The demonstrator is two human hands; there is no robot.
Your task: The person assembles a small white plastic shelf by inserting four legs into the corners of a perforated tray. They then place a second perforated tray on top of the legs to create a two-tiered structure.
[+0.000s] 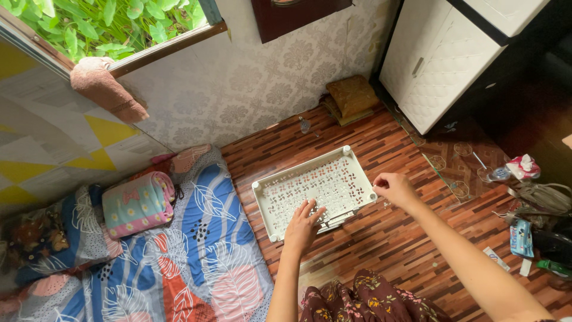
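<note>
Floral fabric of my skirt (pixel 366 301) fills the bottom edge of the view, over the wooden floor (pixel 393 238) with its striped brown pattern. Just ahead, my left hand (pixel 302 225) lies flat, fingers spread and loose, on the near edge of a white perforated plastic tray (pixel 310 188) that rests on the floor. Nothing is clasped in it; the palm only presses down. My right hand (pixel 394 188) hovers at the tray's right corner with fingers curled inward, pinched together, though I cannot tell whether anything small sits between them. Under the tray's near edge some thin white pieces (pixel 333 220) stick out. To the left lies a mattress (pixel 196 262) with a leaf-print cover and a rolled pastel blanket (pixel 138 204). A white cabinet (pixel 444 59) stands at the far right.
</note>
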